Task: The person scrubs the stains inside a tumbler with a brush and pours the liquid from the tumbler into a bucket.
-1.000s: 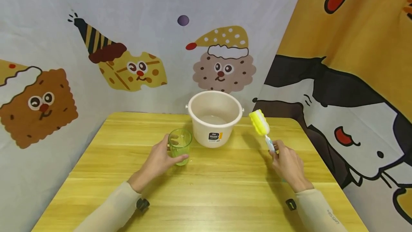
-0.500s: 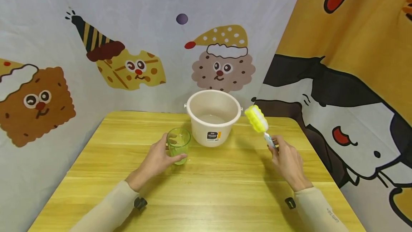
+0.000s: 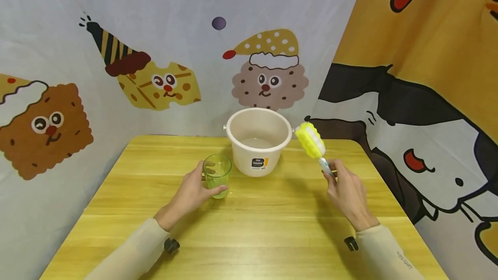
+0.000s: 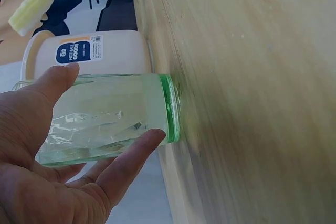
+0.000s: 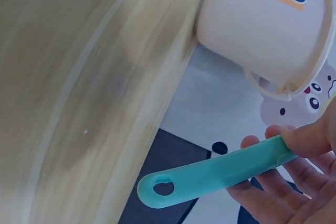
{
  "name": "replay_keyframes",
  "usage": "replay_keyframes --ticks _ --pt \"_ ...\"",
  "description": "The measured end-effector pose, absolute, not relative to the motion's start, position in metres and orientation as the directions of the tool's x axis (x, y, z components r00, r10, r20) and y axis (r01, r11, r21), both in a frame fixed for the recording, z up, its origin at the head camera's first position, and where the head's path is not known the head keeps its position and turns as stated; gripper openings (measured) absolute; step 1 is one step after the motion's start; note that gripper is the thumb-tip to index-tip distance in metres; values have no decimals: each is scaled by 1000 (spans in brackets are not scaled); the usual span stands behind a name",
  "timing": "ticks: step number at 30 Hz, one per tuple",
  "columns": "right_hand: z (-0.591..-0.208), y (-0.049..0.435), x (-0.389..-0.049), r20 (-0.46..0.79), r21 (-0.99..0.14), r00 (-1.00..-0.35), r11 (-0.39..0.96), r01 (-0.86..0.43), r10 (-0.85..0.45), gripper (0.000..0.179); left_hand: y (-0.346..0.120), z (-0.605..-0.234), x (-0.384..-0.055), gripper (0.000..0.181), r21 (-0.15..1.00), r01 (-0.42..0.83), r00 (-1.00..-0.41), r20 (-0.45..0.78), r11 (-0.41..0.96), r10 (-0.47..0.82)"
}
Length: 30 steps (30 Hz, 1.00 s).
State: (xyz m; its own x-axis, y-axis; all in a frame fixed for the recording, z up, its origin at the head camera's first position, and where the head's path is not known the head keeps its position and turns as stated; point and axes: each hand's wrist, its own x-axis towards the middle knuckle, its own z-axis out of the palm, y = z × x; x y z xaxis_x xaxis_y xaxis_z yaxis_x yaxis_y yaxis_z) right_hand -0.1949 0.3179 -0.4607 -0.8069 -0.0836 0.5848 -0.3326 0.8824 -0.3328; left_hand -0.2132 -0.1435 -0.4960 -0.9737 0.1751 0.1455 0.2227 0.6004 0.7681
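Note:
A clear green drinking glass (image 3: 218, 175) stands upright near the middle of the table, and my left hand (image 3: 191, 194) grips it from the left. Thumb and fingers lie on opposite sides of the glass, as the left wrist view shows, its thick base right at the tabletop. My right hand (image 3: 349, 197) holds a cup-cleaning brush (image 3: 310, 140) above the table on the right. The yellow-and-white sponge head points up and left. In the right wrist view, the teal end of its handle (image 5: 210, 176), with a hanging hole, sticks out past the fingers.
A cream bucket (image 3: 254, 163) with a label on its front stands behind the glass, toward the back edge. The wooden table (image 3: 249, 237) has a few small drops on it. Cartoon-printed curtains (image 3: 163, 12) hang behind and to the right.
The brush has risen a little and shifted slightly left with my right hand, its head coming nearer the bucket's right side. My left hand keeps its grip on the glass in the same place.

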Motion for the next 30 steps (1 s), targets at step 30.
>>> replay_keyframes --ticks 30 --pt "-417 283 -194 736 -143 -607 807 -572 -299 37 -146 -494 -215 96 757 239 -969 143 609 203"
